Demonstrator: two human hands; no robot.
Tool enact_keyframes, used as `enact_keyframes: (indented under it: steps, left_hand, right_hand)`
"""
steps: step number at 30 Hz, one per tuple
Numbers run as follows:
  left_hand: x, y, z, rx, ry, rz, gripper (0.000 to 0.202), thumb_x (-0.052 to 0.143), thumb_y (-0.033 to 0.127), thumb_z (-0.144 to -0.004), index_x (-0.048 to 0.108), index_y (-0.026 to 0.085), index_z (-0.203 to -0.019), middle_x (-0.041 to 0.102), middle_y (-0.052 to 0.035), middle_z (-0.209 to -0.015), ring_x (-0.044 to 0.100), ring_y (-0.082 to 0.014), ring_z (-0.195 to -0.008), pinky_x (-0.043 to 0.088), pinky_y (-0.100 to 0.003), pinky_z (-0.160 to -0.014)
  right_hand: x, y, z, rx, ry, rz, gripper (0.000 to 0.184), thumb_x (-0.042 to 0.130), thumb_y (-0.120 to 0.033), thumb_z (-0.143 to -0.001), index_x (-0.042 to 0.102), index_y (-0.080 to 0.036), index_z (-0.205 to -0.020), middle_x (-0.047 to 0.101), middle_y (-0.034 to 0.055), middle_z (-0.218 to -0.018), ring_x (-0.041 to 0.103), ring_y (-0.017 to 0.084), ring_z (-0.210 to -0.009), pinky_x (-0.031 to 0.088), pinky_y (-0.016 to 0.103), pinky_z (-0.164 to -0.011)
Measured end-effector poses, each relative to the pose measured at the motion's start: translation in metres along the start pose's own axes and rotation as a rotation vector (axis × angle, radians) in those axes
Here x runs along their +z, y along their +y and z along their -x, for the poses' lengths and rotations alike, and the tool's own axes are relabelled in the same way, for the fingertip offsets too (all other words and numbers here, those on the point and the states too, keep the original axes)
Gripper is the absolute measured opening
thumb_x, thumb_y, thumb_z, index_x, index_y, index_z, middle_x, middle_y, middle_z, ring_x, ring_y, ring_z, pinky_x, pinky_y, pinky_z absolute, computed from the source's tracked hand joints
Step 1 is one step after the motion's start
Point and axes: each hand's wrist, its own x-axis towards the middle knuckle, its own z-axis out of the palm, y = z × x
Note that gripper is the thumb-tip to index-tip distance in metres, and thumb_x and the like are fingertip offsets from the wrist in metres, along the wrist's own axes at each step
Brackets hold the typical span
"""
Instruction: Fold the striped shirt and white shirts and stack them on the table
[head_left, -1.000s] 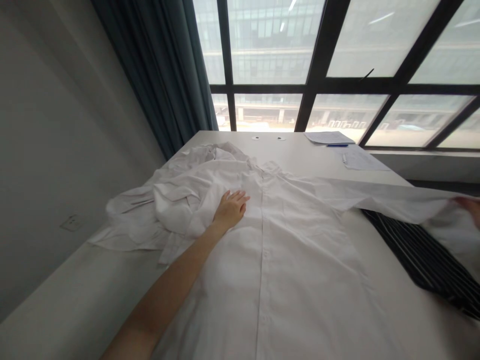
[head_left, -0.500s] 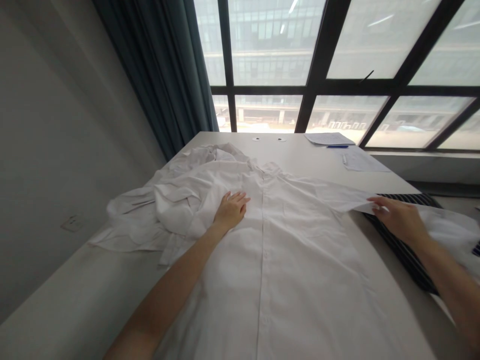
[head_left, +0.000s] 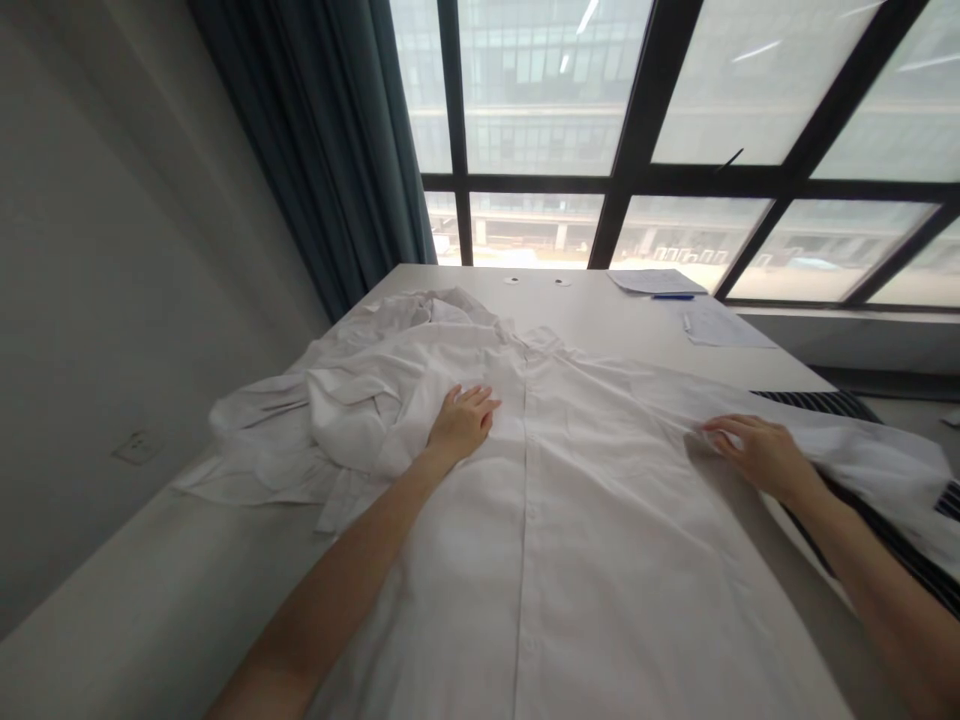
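The white button-front shirt [head_left: 600,580] lay buttons-up on the counter [head_left: 217,590]; the left hand [head_left: 463,422] rested palm down on its chest, fingers slightly spread, apparently to anchor the fabric against slipping; the right hand [head_left: 752,455] stood at the lower edge of the extended sleeve [head_left: 874,445], fingers loosely curled, whether pinching cloth could not be told; the sleeve crossed dark striped fabric [head_left: 821,402]; no container was in view; a blue pen [head_left: 673,297] lay beside papers [head_left: 656,281].
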Motion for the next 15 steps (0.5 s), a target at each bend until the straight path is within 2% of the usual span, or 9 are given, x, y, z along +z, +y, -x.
enact_keyframes:
  steps: [2, 4, 7, 10, 15]
  left_hand:
    - [0.000, 0.000, 0.001, 0.010, -0.017, -0.018, 0.035, 0.045, 0.019, -0.093, 0.066, 0.025, -0.120, 0.058, -0.0062, -0.138, 0.049, -0.0224, -0.131, 0.024, -0.049, -0.116]
    - [-0.001, -0.001, 0.001, 0.028, -0.042, -0.042, 0.035, 0.046, 0.021, -0.093, 0.066, 0.026, -0.121, 0.056, -0.0065, -0.139, 0.048, -0.0230, -0.132, 0.024, -0.050, -0.115]
    - [-0.003, 0.000, 0.003, 0.063, -0.076, -0.087, 0.036, 0.046, 0.023, -0.094, 0.063, 0.026, -0.125, 0.054, -0.0078, -0.142, 0.047, -0.0242, -0.133, 0.025, -0.051, -0.115]
    - [-0.006, 0.000, 0.005, 0.093, -0.100, -0.130, 0.038, 0.046, 0.024, -0.094, 0.059, 0.026, -0.130, 0.052, -0.0084, -0.144, 0.046, -0.0245, -0.134, 0.025, -0.051, -0.115]
    - [-0.014, -0.007, 0.011, 0.109, -0.145, -0.133, 0.040, 0.041, 0.032, -0.098, 0.054, 0.024, -0.135, 0.048, -0.0085, -0.147, 0.043, -0.0229, -0.136, 0.026, -0.047, -0.115]
  right_hand:
    - [0.012, -0.020, -0.010, 0.000, 0.000, -0.106, 0.039, 0.036, -0.034, -0.092, 0.067, -0.018, -0.111, 0.070, 0.0125, -0.113, 0.065, 0.027, -0.104, 0.048, 0.041, -0.092]
    - [0.027, -0.039, -0.016, -0.036, -0.050, -0.152, 0.046, 0.031, -0.035, -0.093, 0.060, -0.016, -0.124, 0.065, 0.0140, -0.126, 0.061, 0.025, -0.114, 0.047, 0.040, -0.098]
    - [0.049, -0.058, -0.016, -0.065, -0.135, -0.111, 0.055, 0.029, -0.042, -0.094, 0.051, -0.015, -0.137, 0.050, 0.0152, -0.145, 0.046, 0.028, -0.133, 0.038, 0.046, -0.109]
    - [0.057, -0.060, -0.011, 0.012, -0.191, -0.021, 0.060, 0.024, -0.047, -0.096, 0.041, -0.020, -0.146, 0.038, 0.0096, -0.154, 0.035, 0.027, -0.141, 0.031, 0.049, -0.113]
    - [0.051, -0.044, -0.014, 0.031, -0.283, 0.074, 0.064, 0.022, -0.053, -0.095, 0.034, -0.024, -0.151, 0.032, 0.0054, -0.157, 0.028, 0.025, -0.144, 0.026, 0.048, -0.116]
